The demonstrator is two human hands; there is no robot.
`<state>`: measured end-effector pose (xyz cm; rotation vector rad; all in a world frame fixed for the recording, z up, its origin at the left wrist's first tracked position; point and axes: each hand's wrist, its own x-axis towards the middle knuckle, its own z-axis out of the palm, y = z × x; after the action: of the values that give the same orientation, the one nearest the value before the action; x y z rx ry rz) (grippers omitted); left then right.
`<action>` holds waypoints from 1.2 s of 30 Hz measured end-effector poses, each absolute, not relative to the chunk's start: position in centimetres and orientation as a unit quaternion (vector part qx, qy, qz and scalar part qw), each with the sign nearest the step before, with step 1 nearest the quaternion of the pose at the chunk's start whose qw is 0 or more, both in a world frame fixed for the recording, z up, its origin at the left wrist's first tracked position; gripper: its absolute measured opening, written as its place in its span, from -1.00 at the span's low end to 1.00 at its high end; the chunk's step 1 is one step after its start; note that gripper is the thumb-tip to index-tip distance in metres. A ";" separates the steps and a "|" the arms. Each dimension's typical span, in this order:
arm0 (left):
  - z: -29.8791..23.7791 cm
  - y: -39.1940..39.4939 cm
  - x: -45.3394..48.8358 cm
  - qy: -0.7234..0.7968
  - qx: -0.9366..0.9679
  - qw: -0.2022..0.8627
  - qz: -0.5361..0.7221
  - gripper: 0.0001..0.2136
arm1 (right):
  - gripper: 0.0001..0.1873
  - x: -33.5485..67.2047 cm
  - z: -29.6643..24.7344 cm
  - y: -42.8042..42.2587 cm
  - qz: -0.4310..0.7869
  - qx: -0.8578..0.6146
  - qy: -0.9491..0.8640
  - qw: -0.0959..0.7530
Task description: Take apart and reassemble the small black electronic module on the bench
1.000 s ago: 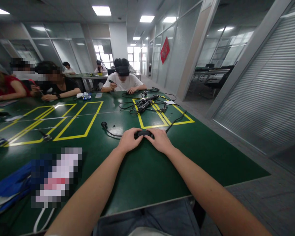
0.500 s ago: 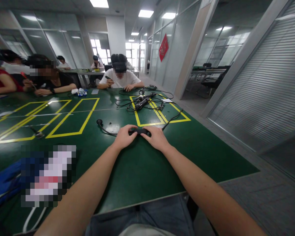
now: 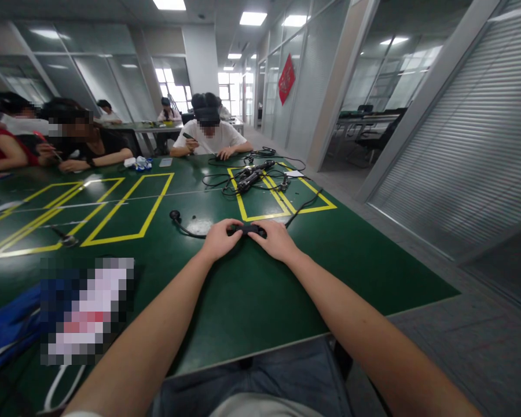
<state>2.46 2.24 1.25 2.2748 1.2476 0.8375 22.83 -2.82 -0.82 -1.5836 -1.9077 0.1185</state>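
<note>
Both my hands grip a small black corded device (image 3: 250, 230) just above or on the green table (image 3: 243, 301); I cannot tell if it touches the surface. My left hand (image 3: 222, 240) closes round its left end, thumb on the near side. Round the right end, my right hand (image 3: 278, 238) is closed in the same way. A black cable (image 3: 189, 234) runs left from the device to a round black end piece (image 3: 175, 215). Another cable (image 3: 303, 207) leads off to the upper right. My fingers hide both ends of the device.
Black devices with tangled cables (image 3: 252, 178) lie beyond my hands, over yellow tape rectangles (image 3: 267, 218). At the left are a blurred-out pale item (image 3: 98, 307), a blue bag-like thing (image 3: 11, 318) and a metal-ended piece (image 3: 69, 240). A person (image 3: 208, 136) sits across the table; others sit further left.
The view has shifted slightly. My hands keep the same hold on the black device, with hardly any movement.
</note>
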 end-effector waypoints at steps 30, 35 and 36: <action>1.7 0.8 3.0 0.505 0.831 0.036 0.231 -0.66 | -0.51 23.7 -2.4 -1.9 0.098 -0.587 -0.701 0.393; 1.8 1.1 2.5 0.512 0.835 0.009 0.204 -0.65 | -0.57 23.8 -2.2 -1.9 0.080 -0.604 -0.698 0.375; 1.8 1.2 2.3 0.509 0.837 0.007 0.202 -0.64 | -0.61 23.8 -2.1 -2.0 0.072 -0.613 -0.697 0.365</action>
<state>2.33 1.17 1.78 2.6161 1.5922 0.6306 23.84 -1.95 -2.13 -1.5756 -1.7929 0.1857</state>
